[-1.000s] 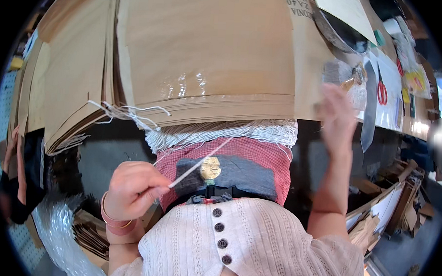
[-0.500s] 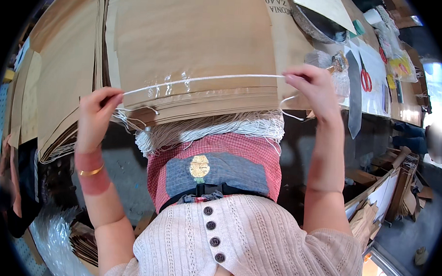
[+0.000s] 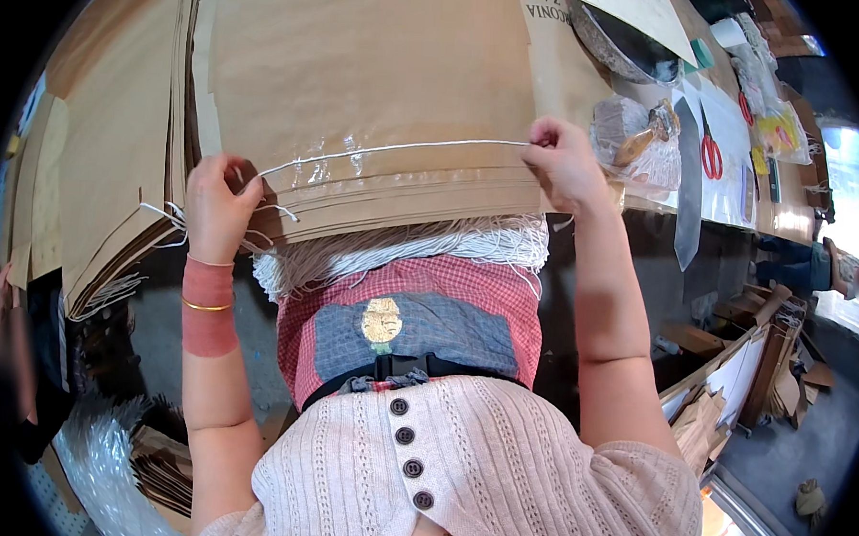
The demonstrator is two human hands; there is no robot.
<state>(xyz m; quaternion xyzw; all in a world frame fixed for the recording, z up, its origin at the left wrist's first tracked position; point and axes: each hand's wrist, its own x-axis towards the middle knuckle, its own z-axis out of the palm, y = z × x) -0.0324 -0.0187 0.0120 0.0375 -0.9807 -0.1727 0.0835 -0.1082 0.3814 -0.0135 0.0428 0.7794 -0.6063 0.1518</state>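
Note:
A thin white cord (image 3: 396, 151) stretches, slightly bowed, between my hands across the near part of a stack of brown paper sheets (image 3: 381, 65). My left hand (image 3: 220, 201) pinches its left end near the stack's left side, with a loose tail hanging by the fingers. At the right edge of the sheets my right hand (image 3: 563, 168) is closed on the other end. Shiny wet-looking streaks (image 3: 334, 158) lie on the paper just below the cord. A thick bundle of white cords (image 3: 421, 244) hangs over my lap at the near edge.
More brown paper (image 3: 119, 139) is stacked at the left, with cord ends showing. To the right lie a brush (image 3: 646, 134) on clear plastic, a long metal blade (image 3: 688, 183), red-handled scissors (image 3: 710, 156) and a dark bowl (image 3: 626, 47). Another person's arm (image 3: 14, 346) shows at far left.
Both hands have shifted, the left to the right and the right to the left, so the cord spans less and bows a little. The brush at the right is now uncovered.

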